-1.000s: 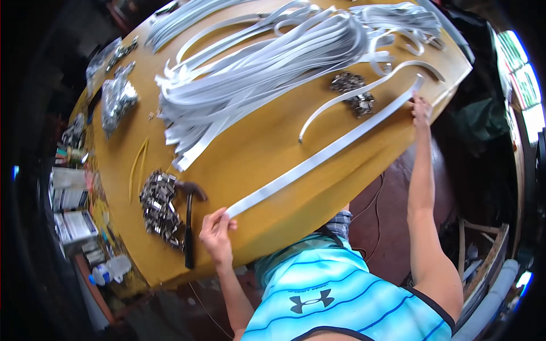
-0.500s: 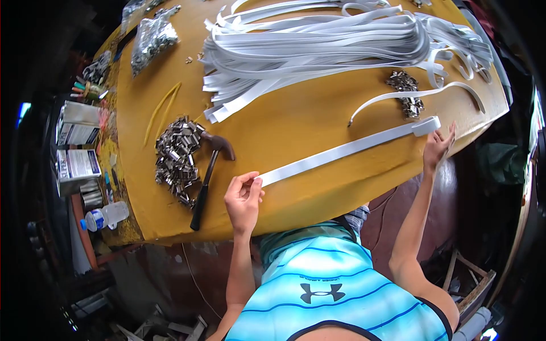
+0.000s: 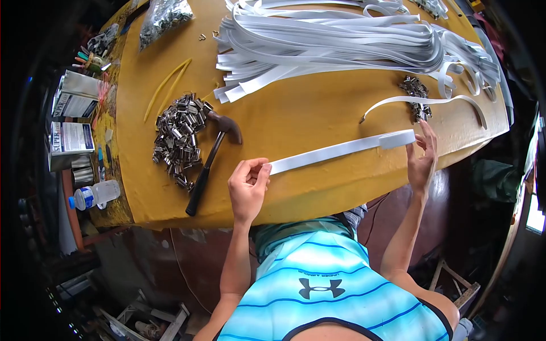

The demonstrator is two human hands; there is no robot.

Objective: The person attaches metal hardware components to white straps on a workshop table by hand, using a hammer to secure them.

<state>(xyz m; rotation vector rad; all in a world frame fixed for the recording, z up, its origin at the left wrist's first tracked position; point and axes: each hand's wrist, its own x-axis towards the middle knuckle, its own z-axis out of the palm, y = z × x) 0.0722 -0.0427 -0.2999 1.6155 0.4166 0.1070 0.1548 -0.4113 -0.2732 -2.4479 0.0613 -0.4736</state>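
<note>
A flat white strap [image 3: 330, 155] stretches across the near part of the table, its right end folded back on itself in a loop. My left hand [image 3: 248, 190] pinches its left end between thumb and fingers. Beside the folded end is my right hand [image 3: 421, 165], fingers stretched and apart; whether a fingertip touches the fold is hard to see. Left of my left hand lies a hammer [image 3: 226, 126] with a black handle, against a heap of small metal clips [image 3: 177, 136]. Beyond my right hand sit a smaller clip heap [image 3: 417, 94] and a loose narrow white strap [image 3: 438, 101].
A large bundle of white straps [image 3: 330, 51] covers the far side of the yellow-topped table [image 3: 307, 119]. Along the left are a plastic bag of metal parts [image 3: 165, 21], a yellow cord [image 3: 165, 85], white-labelled cans [image 3: 71, 138] and a plastic bottle [image 3: 96, 195].
The folded right end of the strap has moved left, and my right hand has come inward with its fingers spread beside it. My left hand still pinches the other end. The camera view has shifted slightly.
</note>
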